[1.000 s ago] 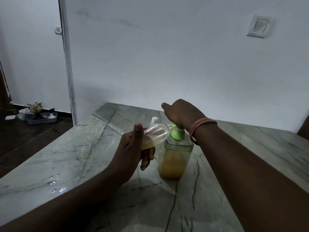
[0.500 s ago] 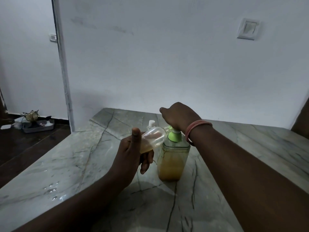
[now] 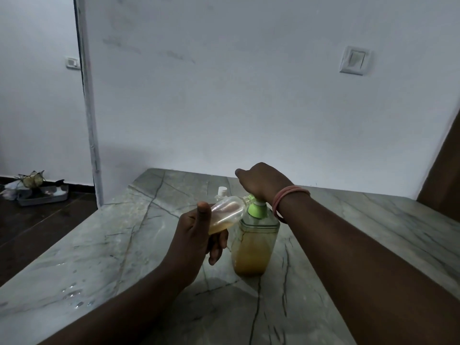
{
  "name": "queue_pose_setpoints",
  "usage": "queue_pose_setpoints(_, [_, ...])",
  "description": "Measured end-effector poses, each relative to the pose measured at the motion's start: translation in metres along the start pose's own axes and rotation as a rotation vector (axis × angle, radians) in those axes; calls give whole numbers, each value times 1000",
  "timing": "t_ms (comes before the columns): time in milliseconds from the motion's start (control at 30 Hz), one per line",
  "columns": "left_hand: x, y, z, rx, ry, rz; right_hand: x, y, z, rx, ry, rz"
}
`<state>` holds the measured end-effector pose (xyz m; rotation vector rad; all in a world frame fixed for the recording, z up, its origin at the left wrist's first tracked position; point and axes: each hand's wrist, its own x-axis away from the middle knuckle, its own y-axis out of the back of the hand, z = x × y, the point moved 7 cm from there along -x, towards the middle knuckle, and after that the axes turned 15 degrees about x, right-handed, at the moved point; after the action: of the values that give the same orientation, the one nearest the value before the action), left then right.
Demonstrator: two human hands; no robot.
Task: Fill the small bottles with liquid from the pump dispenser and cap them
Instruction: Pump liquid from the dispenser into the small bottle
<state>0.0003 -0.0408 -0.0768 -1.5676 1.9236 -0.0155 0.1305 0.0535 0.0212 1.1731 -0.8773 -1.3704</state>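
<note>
The left hand [image 3: 196, 235] holds a tilted clear small plastic bottle [image 3: 225, 214] at the green-topped amber pump dispenser [image 3: 255, 242]; the right hand [image 3: 263, 183] presses the pump, its grip hidden.

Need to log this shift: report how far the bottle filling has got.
Done: one capped small bottle stands behind. In hand: left hand tilts a partly filled bottle at the spout while the right hand presses the pump dispenser. Left: finishing and capping it.

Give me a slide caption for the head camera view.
Left hand tilts a small bottle to the pump dispenser while right hand presses the pump.
</note>
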Motion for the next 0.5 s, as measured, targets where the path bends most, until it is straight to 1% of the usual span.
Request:
queue_pose_setpoints(167, [1, -3, -1, -7, -8, -1, -2, 7, 5, 61, 6, -7])
queue_pose_setpoints(267, [-1, -1, 0, -28, -11, -14, -1, 4, 1, -21, -13, -12])
queue_pose_setpoints(367, [-1, 1, 1, -48, -13, -19, 1, -2, -2, -25, -33, 21])
queue_pose_setpoints(500, [-2, 3, 2, -65, -20, -12, 2, -3, 3, 15, 32, 54])
